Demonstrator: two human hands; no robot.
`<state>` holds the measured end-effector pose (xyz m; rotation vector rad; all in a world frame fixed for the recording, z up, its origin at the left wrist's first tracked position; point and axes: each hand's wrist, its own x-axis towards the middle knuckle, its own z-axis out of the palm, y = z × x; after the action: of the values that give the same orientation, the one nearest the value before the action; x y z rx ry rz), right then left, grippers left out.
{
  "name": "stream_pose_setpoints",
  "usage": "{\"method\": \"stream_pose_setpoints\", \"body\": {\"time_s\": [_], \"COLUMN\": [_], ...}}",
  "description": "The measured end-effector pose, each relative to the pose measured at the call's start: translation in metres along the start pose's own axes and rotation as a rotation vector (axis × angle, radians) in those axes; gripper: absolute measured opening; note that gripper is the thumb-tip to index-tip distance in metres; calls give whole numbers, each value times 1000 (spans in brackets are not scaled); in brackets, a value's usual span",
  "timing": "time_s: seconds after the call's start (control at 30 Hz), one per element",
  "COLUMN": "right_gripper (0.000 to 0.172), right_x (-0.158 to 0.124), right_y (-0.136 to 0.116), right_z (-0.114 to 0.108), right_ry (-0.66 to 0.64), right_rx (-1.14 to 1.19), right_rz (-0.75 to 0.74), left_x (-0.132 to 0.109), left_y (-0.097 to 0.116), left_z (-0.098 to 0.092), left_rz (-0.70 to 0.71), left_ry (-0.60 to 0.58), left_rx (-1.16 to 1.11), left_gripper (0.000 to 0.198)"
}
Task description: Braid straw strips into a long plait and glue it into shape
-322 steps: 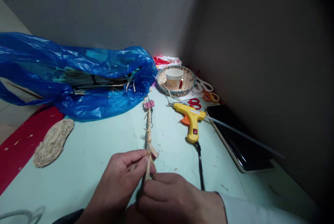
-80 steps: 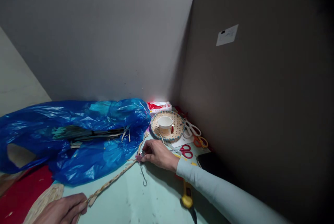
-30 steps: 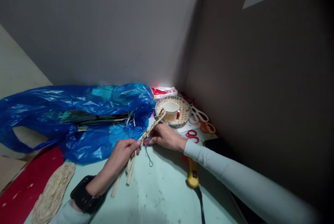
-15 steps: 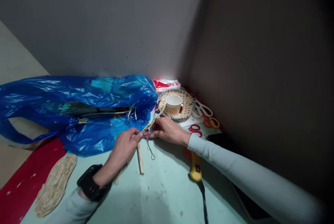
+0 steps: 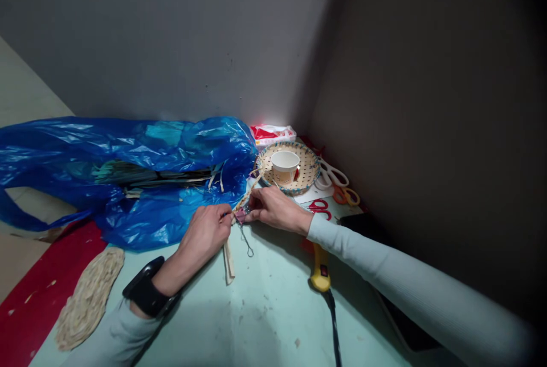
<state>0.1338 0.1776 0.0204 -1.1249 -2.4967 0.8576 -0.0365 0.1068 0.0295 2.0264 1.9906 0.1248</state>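
Pinching a pink binder clip point(image 5: 240, 217) between thumb and fingertips, the right hand point(image 5: 273, 210) is reaching toward the far right corner of the worktop point(image 5: 265, 315), its pale sleeve crossing in from the near right edge. The left hand point(image 5: 207, 236), wearing a black watch point(image 5: 145, 294) at the wrist, is closing narrowly on a braided straw strip point(image 5: 229, 256) just beside the clip, and the two hands are almost touching. The strip is running from the hands toward the far right corner, where its end is lying against the rim of a woven basket point(image 5: 308, 157). Its loose flat ends are trailing from under the left hand toward the near edge. The clip seems to be biting on the strip, though the fingers are hiding the joint. A thin wire loop point(image 5: 247, 246) is lying on the worktop just nearside of the clip.

A paper cup point(image 5: 285, 164) is standing upright in the basket. A blue plastic bag point(image 5: 128, 184) is sprawling along the far left edge, close to the left hand. Red scissors point(image 5: 318, 206) are lying just beside the right wrist, and a yellow glue gun point(image 5: 320, 277) is showing from under the right forearm. A woven oval mat point(image 5: 88, 298) is lying at the near left edge.
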Motion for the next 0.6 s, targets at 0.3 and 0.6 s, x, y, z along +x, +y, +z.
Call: {"method": "stream_pose_setpoints", "body": {"time_s": [0.3,0.6], "right_gripper": [29,27], "right_x": [4,7], "right_y": [0,-1], "right_z": [0,-3], "right_ry": [-14,-36], "right_rx": [-13,-64], "right_rz": [10,-8], "left_x": [8,17], "left_y": [3,-11], "left_z": [-5,-5], "left_rz": [39,96], "left_ry": [-59,-134], "left_rx": [109,-15], "left_gripper": [25,24]}}
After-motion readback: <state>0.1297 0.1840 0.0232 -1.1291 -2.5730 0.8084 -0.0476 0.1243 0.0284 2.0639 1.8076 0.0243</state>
